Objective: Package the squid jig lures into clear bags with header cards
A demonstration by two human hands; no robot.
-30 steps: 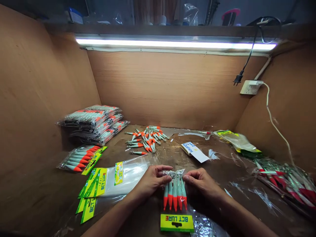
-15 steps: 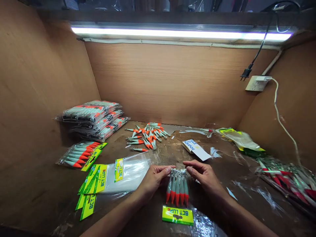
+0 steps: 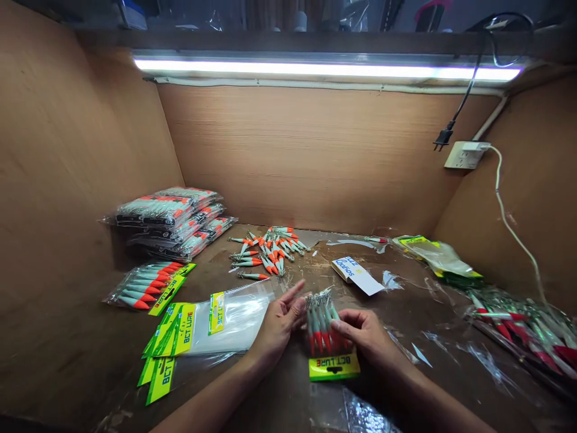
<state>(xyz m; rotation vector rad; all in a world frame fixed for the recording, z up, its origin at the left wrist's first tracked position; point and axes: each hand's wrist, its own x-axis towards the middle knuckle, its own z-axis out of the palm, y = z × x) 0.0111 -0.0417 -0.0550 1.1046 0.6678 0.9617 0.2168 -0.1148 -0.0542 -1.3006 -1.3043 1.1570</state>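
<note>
A clear bag of fishing lures point(image 3: 321, 328) is between my hands, its pale bodies and orange-red tips pointing toward me and its wire hooks at the far end. The yellow-green header card point(image 3: 334, 367) marked BCT LURE is at the near end, upside down to me. My right hand point(image 3: 367, 337) pinches the bag's right side between thumb and fingers. My left hand point(image 3: 280, 322) is beside its left edge with the index finger stretched out and apart; whether its lower fingers touch the plastic I cannot tell. The packet is slightly blurred.
Loose lures point(image 3: 273, 249) lie in a heap further back. Flat bags point(image 3: 232, 325) with yellow-green cards and a filled packet point(image 3: 146, 285) lie left, before stacked packs point(image 3: 171, 219). A folded white card point(image 3: 358, 275) stands centre-right. Red-and-white lures point(image 3: 527, 337) and more bags point(image 3: 439, 258) are at right.
The bag has moved away from me and a little right. My right hand has come down onto its right side; my left hand has left the hook end, its index finger now extended.
</note>
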